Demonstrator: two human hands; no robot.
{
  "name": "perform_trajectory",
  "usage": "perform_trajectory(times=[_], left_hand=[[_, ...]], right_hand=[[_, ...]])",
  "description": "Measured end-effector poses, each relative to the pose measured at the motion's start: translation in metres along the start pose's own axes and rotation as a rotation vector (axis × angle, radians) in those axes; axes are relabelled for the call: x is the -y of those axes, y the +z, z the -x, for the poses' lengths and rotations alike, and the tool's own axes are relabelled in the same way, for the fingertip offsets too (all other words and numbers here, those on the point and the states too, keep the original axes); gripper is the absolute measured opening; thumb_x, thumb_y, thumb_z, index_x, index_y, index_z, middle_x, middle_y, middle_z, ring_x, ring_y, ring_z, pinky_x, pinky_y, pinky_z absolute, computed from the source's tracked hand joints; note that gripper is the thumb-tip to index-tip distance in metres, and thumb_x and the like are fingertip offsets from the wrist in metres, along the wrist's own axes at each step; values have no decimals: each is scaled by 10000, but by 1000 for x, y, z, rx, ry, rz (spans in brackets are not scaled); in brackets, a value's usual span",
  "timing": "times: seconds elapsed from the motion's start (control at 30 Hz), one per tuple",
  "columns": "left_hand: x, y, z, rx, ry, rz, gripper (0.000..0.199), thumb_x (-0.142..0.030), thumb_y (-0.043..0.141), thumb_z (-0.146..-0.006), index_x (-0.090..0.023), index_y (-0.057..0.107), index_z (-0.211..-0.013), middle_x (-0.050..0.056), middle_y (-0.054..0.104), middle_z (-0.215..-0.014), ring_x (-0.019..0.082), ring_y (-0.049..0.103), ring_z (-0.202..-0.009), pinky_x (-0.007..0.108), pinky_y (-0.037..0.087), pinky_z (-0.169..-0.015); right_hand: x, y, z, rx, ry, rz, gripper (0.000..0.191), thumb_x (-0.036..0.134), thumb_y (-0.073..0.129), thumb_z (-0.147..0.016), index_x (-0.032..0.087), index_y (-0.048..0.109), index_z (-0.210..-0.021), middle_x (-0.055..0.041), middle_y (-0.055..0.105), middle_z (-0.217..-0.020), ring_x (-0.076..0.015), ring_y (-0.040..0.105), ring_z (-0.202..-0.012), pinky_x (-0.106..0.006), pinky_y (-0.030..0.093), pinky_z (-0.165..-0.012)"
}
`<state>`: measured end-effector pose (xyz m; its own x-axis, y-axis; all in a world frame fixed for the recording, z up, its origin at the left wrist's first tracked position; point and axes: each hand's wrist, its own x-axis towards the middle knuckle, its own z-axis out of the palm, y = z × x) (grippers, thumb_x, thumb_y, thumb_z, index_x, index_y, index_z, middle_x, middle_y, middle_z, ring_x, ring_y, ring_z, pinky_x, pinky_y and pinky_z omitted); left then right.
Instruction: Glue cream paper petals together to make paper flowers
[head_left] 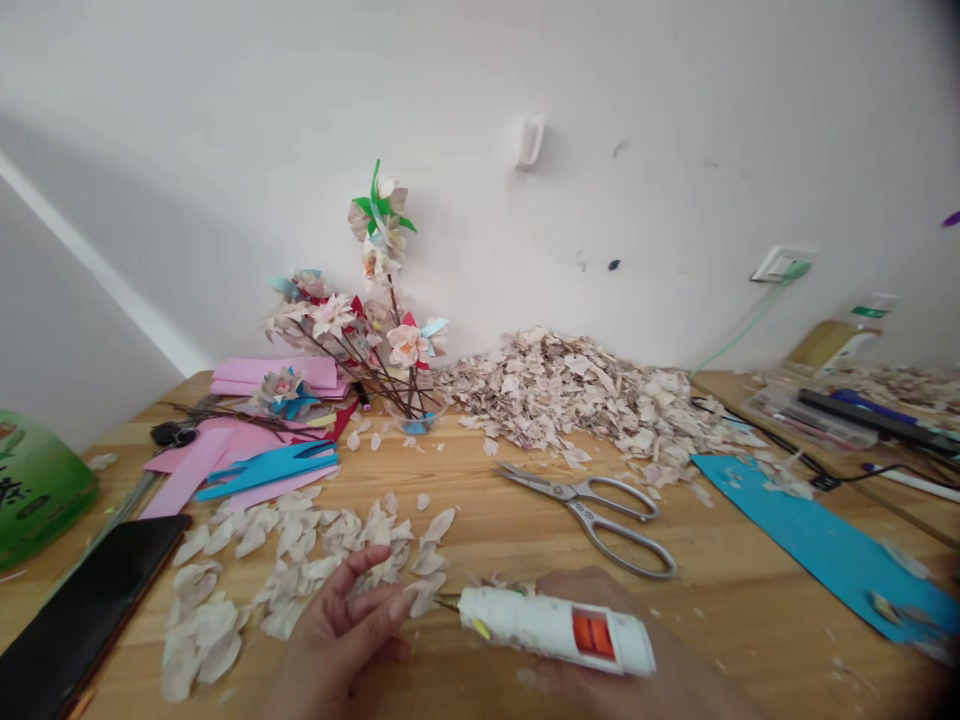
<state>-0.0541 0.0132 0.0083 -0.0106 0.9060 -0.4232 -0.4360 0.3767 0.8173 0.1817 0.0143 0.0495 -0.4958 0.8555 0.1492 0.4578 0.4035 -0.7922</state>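
Note:
My left hand [352, 625] is low in the middle, thumb and fingertips pinching a pale dried petal [425, 594]. A white hot glue gun [532, 625] with an orange window is gripped by my right hand [585, 670], which is partly hidden behind it. The gun's narrow tip points left and meets or nearly touches the petal; I cannot tell which. Loose pale petals [289, 530] lie spread on the wooden table [450, 480] beyond and left of my left hand. Grey metal scissors [592, 505] rest beyond the glue gun, handles towards the right.
Petal flowers on twigs [409, 345] stand in a small clear cup [416, 420] by the wall. A large petal heap [577, 390] is right of it. Pink paper [274, 375], a black phone-like slab [90, 610] and a green container [41, 490] are left; blue card [817, 540] is right.

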Motion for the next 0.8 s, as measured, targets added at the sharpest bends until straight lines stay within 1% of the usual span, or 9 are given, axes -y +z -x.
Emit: perform_trajectory(times=[0.13, 0.2, 0.3, 0.43, 0.53, 0.57, 0.63, 0.73, 0.8], left_hand=[[1, 0, 0, -17, -10, 13, 631, -247, 864, -426, -186, 543, -966, -40, 676, -525, 113, 588, -475, 219, 512, -471], [1, 0, 0, -20, -7, 10, 622, -245, 865, -425, -186, 550, -958, -36, 679, -530, 116, 590, -477, 223, 516, -471], [1, 0, 0, -22, 12, 8, 623, -251, 862, -434, -189, 543, -965, -36, 681, -530, 108, 584, -471, 215, 514, -467], [1, 3, 0, 10, -11, 12, 627, -252, 864, -426, -188, 535, -956, -47, 672, -512, 88, 564, -441, 201, 510, -459], [1, 7, 1, -12, 21, 50, 623, -253, 873, -401, -183, 542, -924, -43, 677, -510, 81, 563, -433, 176, 490, -434], [1, 8, 1, -30, 43, 58, 625, -253, 875, -396, -181, 544, -922, -38, 682, -520, 83, 568, -438, 172, 487, -430], [1, 8, 1, -65, 70, 56, 634, -260, 872, -404, -180, 542, -940, -34, 691, -542, 85, 577, -444, 172, 490, -431], [-1, 5, 0, -83, 70, 46, 636, -254, 863, -436, -193, 532, -976, -50, 691, -565, 82, 590, -455, 171, 504, -453], [-4, 3, -1, -67, 83, 51, 601, -232, 852, -470, -201, 537, -982, -59, 691, -584, 79, 601, -472, 170, 515, -480]], right_hand=[[0, -1, 0, -7, 40, 30, 194, 422, 657, -713, 234, 699, -734, -7, 658, -620, -165, 581, -538, -224, 490, -491], [-2, -1, 1, -4, 75, 32, 226, 450, 639, -724, 232, 697, -740, -8, 654, -616, -167, 581, -543, -224, 489, -491], [-2, 0, 2, 16, 81, 23, 257, 473, 605, -746, 233, 693, -721, -1, 636, -589, -160, 565, -528, -224, 482, -498], [-1, 2, 2, 2, 97, -2, 262, 471, 622, -727, 218, 690, -721, -6, 644, -600, -169, 578, -552, -233, 492, -522], [-8, 1, -2, 14, 134, -51, 258, 453, 595, -747, 211, 684, -740, -9, 663, -636, -181, 602, -598, -238, 495, -539], [-13, 0, -4, 1, 157, -66, 257, 447, 587, -749, 208, 681, -758, -13, 674, -667, -190, 613, -628, -245, 499, -557], [-26, -2, -10, -73, 216, -90, 259, 438, 591, -735, 200, 668, -805, -21, 694, -744, -214, 629, -695, -269, 505, -603], [-51, -5, -19, -260, 304, -94, 280, 429, 652, -674, 197, 637, -830, -26, 702, -796, -238, 634, -756, -306, 502, -670], [-66, -6, -23, -323, 350, -53, 304, 442, 673, -654, 194, 618, -821, -23, 695, -772, -235, 629, -722, -327, 497, -660]])
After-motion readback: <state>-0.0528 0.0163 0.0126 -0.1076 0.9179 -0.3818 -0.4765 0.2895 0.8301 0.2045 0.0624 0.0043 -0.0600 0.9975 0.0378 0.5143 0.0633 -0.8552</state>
